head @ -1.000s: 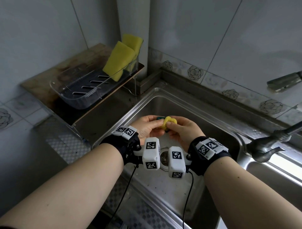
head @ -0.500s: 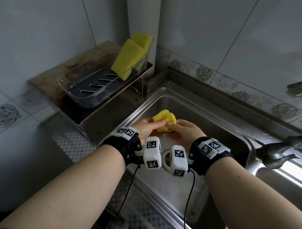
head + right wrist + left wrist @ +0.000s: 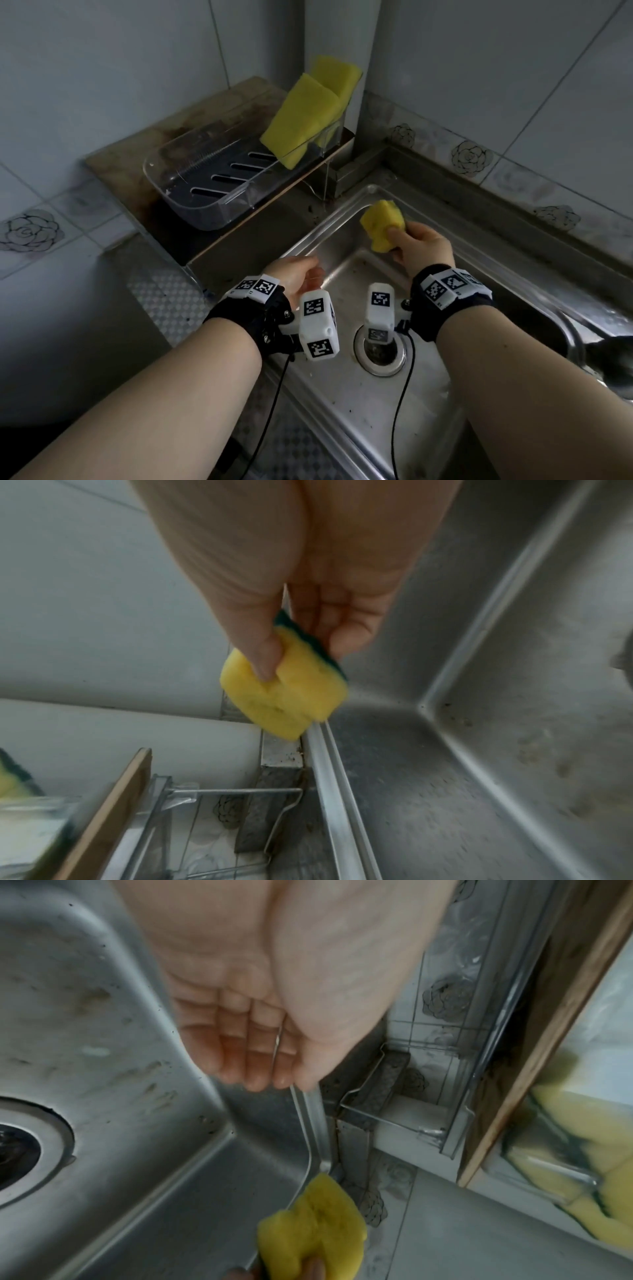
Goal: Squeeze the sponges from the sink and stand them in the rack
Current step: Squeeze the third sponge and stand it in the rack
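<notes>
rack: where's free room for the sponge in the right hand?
Free: the slotted floor of the rack, from its near rounded end up to the two standing sponges. Crowded: the far end by the wall corner. The right hand grips the sponge.

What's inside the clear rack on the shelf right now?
Two yellow sponges stand leaning at the far end of the clear rack. The rest shows only its bare slotted floor. Their bottom edges are blurred behind the wall.

A yellow sponge (image 3: pixel 383 224) with a green back is held above the sink (image 3: pixel 346 394); two sponges (image 3: pixel 305 120) stand in the far-left clear rack (image 3: pixel 191 192)
</notes>
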